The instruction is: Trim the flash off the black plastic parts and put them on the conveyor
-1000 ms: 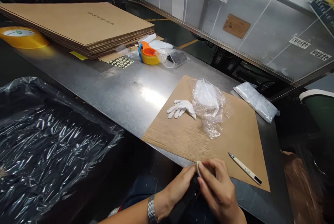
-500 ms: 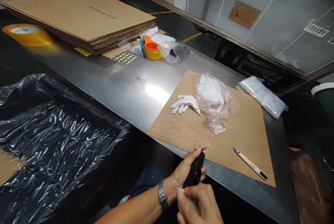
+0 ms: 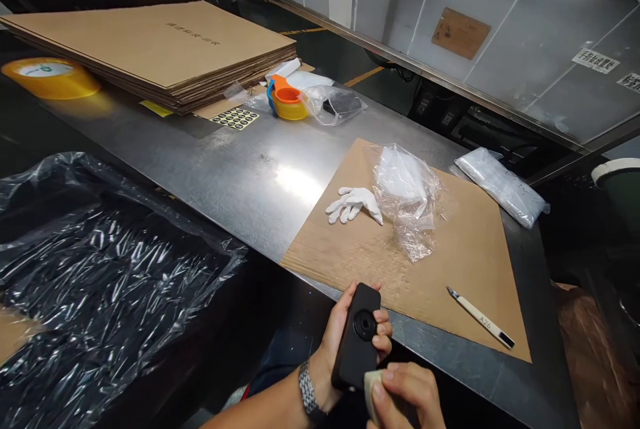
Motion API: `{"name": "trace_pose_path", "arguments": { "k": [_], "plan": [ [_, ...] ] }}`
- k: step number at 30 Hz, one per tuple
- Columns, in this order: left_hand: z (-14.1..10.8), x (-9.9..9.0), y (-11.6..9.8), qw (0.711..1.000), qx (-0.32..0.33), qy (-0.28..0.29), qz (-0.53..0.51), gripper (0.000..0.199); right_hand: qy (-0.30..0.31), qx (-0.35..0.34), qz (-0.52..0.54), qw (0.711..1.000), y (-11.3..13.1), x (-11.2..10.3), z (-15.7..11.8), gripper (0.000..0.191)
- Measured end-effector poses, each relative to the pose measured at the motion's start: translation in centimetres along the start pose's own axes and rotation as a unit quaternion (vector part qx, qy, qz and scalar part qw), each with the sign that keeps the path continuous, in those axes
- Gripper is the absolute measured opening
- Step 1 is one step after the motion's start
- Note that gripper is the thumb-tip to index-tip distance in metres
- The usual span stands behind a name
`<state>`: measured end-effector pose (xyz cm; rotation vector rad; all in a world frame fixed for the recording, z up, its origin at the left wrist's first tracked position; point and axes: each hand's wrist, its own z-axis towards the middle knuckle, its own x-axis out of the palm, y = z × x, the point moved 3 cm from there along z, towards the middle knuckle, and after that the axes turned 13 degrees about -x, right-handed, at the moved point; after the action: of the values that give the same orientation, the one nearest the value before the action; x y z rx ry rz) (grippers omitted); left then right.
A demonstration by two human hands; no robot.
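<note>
A black rectangular device (image 3: 356,349) with a round, lens-like ring on its face lies in my left hand (image 3: 334,339), whose fingers wrap around its far side. A metal watch band circles that wrist. Pinched between the thumb and fingers of my right hand (image 3: 413,392) is a pale, cream-coloured cloth or pad (image 3: 373,392), close to the device's lower end. Whether it touches the device I cannot tell. Beyond my hands, a cardboard sheet (image 3: 340,256) carries a white glove (image 3: 354,205), a crumpled clear plastic bag (image 3: 407,179) and a pale-handled craft knife (image 3: 480,316).
Flat cardboard (image 3: 150,42) is stacked at the back left of the metal table (image 3: 220,169). Near it are a yellow tape roll (image 3: 50,79), an orange tape dispenser (image 3: 287,99) and a sticker sheet (image 3: 235,118). Black plastic film (image 3: 115,296) fills the lower left. A plastic-wrapped packet (image 3: 503,186) lies right.
My left hand has turned the black device so its broad face with the ring shows. My right hand has shifted right, still pinching the cream pad.
</note>
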<state>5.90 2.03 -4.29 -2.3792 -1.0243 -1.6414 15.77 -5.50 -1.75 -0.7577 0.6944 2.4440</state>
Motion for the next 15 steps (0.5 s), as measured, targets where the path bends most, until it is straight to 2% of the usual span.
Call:
{"name": "trace_pose_path", "arguments": {
  "k": [3, 5, 9, 10, 12, 15],
  "plan": [
    [-0.3, 0.6, -0.4, 1.0, 0.013, -0.001, 0.006, 0.042, 0.027, -0.023, -0.032, 0.999, -2.2, -1.0, 0.3, 0.042],
    [-0.7, 1.4, -0.9, 0.998, 0.051, -0.012, 0.021, 0.037, 0.059, -0.02, -0.026, 0.998, -4.0, -1.6, 0.9, 0.042],
    [-1.7, 2.5, -1.7, 0.98, 0.15, -0.084, 0.103, 0.017, 0.078, 0.048, -0.053, 0.994, -8.1, -2.4, 2.0, 0.033],
    [-1.9, 2.6, -1.7, 0.972, 0.165, -0.105, 0.132, 0.016, 0.075, 0.063, -0.071, 0.993, -9.3, -2.3, 2.1, 0.03],
    [-2.2, 2.3, -1.6, 0.958, 0.172, -0.141, 0.18, 0.026, 0.072, 0.082, -0.109, 0.988, -11.5, -1.8, 2.2, 0.027],
    [-2.2, 1.6, -1.2, 0.952, 0.152, -0.173, 0.203, 0.029, 0.098, 0.093, -0.147, 0.98, -14.1, -0.4, 2.0, 0.026]
  ]
}}
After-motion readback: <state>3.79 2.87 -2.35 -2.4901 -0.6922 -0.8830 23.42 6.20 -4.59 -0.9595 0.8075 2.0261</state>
